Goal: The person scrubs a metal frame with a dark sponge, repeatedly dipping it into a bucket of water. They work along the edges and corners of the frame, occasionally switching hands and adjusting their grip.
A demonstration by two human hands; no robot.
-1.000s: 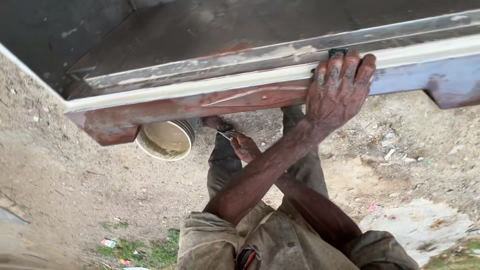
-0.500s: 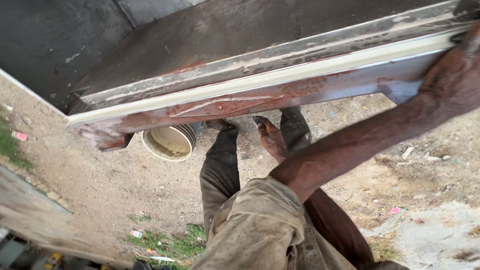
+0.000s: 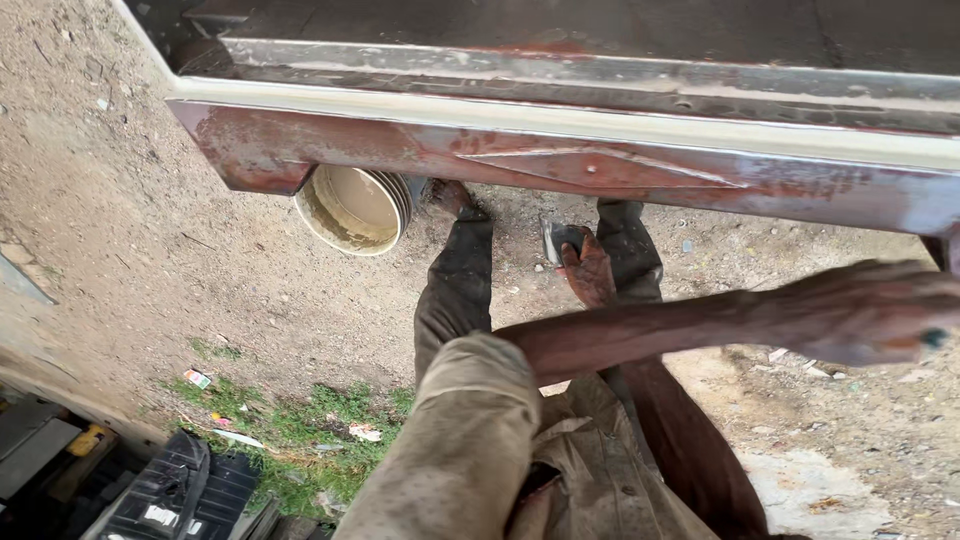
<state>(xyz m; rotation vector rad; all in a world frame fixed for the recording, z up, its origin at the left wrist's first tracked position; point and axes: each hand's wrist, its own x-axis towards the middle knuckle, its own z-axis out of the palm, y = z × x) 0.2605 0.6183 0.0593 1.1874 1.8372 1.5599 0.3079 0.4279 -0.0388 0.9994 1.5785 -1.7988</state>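
Rusty metal runs across the top of the view: a long panel [image 3: 600, 170] with worn red paint, and along its upper edge a pale cream strip [image 3: 560, 118] of what looks like filler. Under the panel's left end a cream-smeared tub [image 3: 350, 208] lies tipped on its side on the dirt [image 3: 150, 250], its mouth toward the camera.

The right hand [image 3: 590, 275] sits low between the knees, just below the panel, fingers closed round the handle of a scraper [image 3: 557, 238] whose flat blade points up toward the metal without touching it. The left hand [image 3: 860, 312] is out at the right, below the panel and apart from it; it is blurred, but the fingers look spread and slack with nothing in them. A dark ring [image 3: 932, 338] shows on one finger.

Risks, as I judge them: the cream strip looks fresh, and the loose left hand is near enough that a brush of fingers or sleeve could smear it. The blade's corner, brought up at an angle, could gouge the strip or skid off the raised ridge in the panel. The tub is on its side on grit, so dirt could get into whatever is left in it and end up on the blade. Bare skin near rusty edges could also get cut.

Grass [image 3: 290, 430] and a black crate [image 3: 170, 495] lie at lower left
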